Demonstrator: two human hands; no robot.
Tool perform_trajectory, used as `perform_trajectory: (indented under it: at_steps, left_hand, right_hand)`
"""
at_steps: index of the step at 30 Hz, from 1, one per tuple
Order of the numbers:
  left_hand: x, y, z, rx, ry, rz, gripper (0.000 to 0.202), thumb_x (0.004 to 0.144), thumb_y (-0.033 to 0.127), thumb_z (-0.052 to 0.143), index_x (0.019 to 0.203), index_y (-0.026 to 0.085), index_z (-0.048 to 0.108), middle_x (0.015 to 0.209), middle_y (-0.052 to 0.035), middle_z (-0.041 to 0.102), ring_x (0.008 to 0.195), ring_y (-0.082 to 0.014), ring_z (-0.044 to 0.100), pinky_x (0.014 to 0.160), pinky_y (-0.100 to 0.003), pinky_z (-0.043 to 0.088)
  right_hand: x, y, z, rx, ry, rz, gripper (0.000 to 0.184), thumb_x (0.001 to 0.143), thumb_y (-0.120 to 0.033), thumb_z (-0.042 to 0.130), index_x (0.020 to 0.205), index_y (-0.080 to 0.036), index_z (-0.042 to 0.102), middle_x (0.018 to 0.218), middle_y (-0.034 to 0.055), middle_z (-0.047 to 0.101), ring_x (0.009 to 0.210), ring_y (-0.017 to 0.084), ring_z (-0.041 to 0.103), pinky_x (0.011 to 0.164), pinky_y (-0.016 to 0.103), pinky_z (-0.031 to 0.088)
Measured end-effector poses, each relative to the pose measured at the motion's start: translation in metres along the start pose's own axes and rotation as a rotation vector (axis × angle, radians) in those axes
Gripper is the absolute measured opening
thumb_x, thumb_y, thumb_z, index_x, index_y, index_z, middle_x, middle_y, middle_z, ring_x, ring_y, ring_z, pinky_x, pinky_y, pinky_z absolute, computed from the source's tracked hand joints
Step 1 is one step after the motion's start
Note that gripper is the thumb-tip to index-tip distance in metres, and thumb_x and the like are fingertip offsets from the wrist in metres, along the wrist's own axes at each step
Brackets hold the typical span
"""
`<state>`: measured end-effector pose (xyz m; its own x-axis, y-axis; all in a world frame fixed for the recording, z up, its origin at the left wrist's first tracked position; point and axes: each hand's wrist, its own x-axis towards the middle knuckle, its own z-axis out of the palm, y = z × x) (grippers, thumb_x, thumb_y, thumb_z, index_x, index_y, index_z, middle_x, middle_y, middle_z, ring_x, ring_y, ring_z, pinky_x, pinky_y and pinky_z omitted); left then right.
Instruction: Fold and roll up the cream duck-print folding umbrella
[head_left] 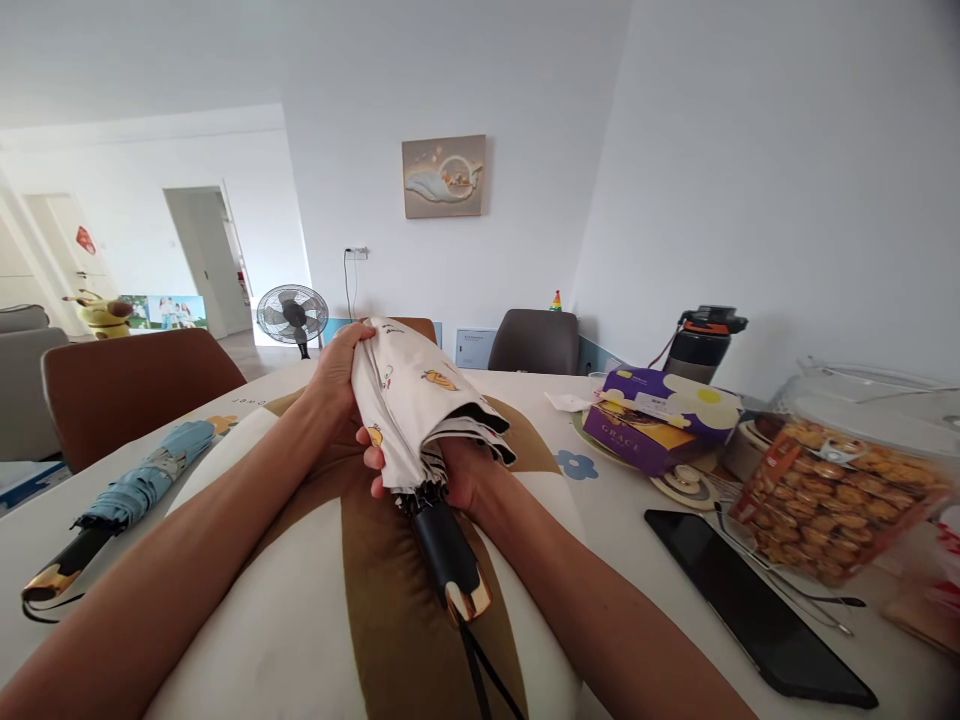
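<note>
A folded white umbrella [409, 400] with small printed pictures points away from me, its black handle [442, 545] towards me. Its cloth hangs loose, with a dark lining at the open edge. My left hand [341, 365] pinches the cloth at the far left end. Around the umbrella just above the handle my right hand [461, 475] is wrapped, its fingertips showing on the left side and the rest partly covered by cloth. A black strap [480, 665] dangles from the gold-coloured handle end. Beneath lies a brown and white cushion [390, 610].
On the white table [600, 520] a blue folded umbrella [142, 480] lies left. At right are a phone [750, 600], glasses [795, 590], a tub of cookies [832, 490], a purple box [652, 415] and a black bottle [697, 345]. Chairs and a fan [292, 315] stand beyond.
</note>
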<state>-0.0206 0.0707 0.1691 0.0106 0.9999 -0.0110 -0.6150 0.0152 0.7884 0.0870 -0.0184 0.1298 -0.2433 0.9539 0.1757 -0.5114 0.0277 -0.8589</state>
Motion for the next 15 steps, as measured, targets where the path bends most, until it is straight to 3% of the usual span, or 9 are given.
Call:
perform_trajectory:
  at_steps: [6, 15]
  left_hand:
    - [-0.004, 0.001, 0.002, 0.013, 0.010, -0.045, 0.018, 0.060, 0.011, 0.061, 0.075, 0.017, 0.053, 0.056, 0.0011, 0.056, 0.050, -0.0146, 0.054, 0.055, -0.027, 0.053]
    - [0.001, -0.002, -0.003, 0.092, -0.088, -0.111, 0.014, 0.067, 0.020, 0.061, 0.079, 0.013, 0.059, 0.061, -0.0043, 0.059, 0.053, -0.0175, 0.057, 0.060, -0.033, 0.055]
  right_hand:
    - [-0.007, -0.006, 0.004, 0.102, -0.183, 0.295, 0.045, 0.070, -0.059, 0.063, 0.080, -0.016, 0.065, 0.075, 0.0059, 0.066, 0.059, 0.017, 0.062, 0.054, 0.033, 0.053]
    - [0.002, 0.004, -0.008, 0.167, -0.249, 0.344, 0.032, 0.078, -0.051, 0.058, 0.084, -0.020, 0.057, 0.070, 0.0008, 0.059, 0.050, 0.011, 0.049, 0.043, 0.024, 0.042]
